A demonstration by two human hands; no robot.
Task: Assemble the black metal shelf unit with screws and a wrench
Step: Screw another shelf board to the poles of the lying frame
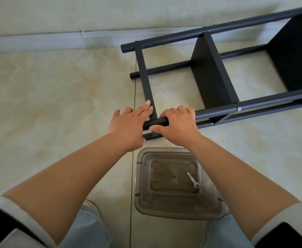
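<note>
The black metal shelf unit (212,68) lies on its side on the tiled floor, its tubes running up to the right. My right hand (177,127) grips the near upper tube (157,122) close to its end. My left hand (128,122) rests with straight fingers against the end shelf panel (145,76), where that panel meets the tube. A silver screw head (238,109) shows farther along the near tube. A small silver wrench (192,179) with a screw at its end lies in the clear plastic tub (141,176) in front of me.
A pale baseboard (48,40) and wall run along the back. Tiled floor spreads to the left and right of the unit. My knees in light jeans (91,228) flank the tub at the bottom of the view.
</note>
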